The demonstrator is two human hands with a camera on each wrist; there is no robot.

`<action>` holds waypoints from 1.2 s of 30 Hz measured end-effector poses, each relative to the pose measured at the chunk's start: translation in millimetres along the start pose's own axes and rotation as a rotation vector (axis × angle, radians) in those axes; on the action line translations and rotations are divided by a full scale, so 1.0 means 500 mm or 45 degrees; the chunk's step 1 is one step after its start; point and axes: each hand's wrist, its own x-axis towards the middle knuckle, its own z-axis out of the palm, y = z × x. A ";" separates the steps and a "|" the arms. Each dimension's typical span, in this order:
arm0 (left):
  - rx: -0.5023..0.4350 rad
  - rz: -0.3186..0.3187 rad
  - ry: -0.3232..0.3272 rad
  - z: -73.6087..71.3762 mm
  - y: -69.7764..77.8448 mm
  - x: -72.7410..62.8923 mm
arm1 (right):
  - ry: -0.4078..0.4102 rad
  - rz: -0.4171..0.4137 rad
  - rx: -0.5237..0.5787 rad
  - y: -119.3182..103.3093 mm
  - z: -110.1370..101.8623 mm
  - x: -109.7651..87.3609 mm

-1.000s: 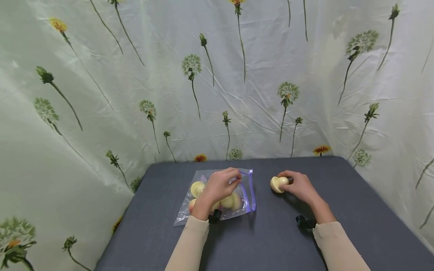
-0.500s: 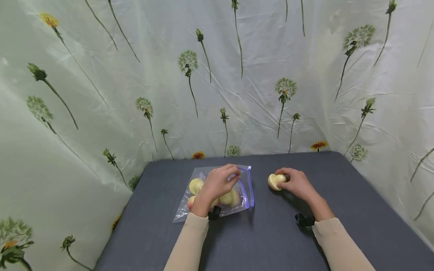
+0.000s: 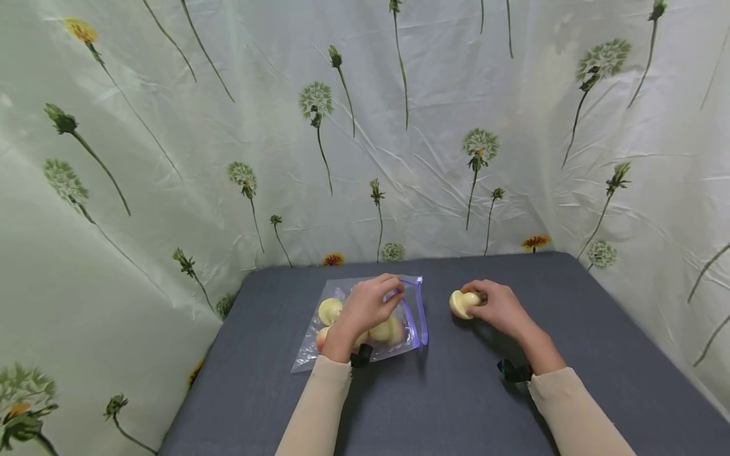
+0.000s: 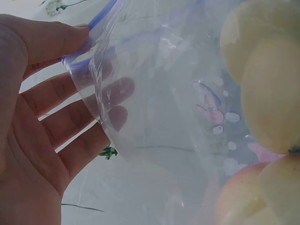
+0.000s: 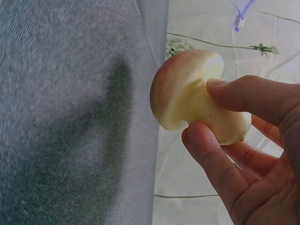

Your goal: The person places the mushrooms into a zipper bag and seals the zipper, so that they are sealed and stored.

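Note:
A clear zip bag point(image 3: 423, 320) with a purple closure strip lies to the left on the table, its mouth facing right. Several pale mushrooms point(image 3: 329, 311) are inside, some hidden by my left forearm. My left hand point(image 3: 369, 305) pinches the bag's upper edge near the mouth; in the left wrist view the thumb is at the purple rim and the other fingers spread behind the film. Right of the bag, my right hand point(image 3: 497, 308) holds one cream mushroom point(image 5: 180, 93) by its stem between thumb and fingers. Its pinkish cap points left, away from the palm.
A dark grey table point(image 3: 450, 405) lies under both hands. Behind it and at the sides hangs a white curtain point(image 3: 422, 164) printed with dandelions. A small black camera sits on the left wrist point(image 3: 360, 356) and another on the right wrist point(image 3: 514, 372).
The head view has shifted slightly. The mushroom in my right hand has turned a little, its cap facing more to the left. My left hand keeps its pinch on the bag.

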 end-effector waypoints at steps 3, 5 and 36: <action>0.006 -0.005 0.003 -0.002 0.001 0.000 | 0.020 -0.004 0.012 -0.010 -0.001 -0.005; 0.011 -0.014 -0.001 -0.002 0.002 0.000 | 0.024 -0.004 0.023 -0.018 -0.002 -0.009; 0.032 -0.045 -0.010 -0.012 0.002 -0.003 | 0.057 -0.038 0.190 -0.115 0.044 -0.017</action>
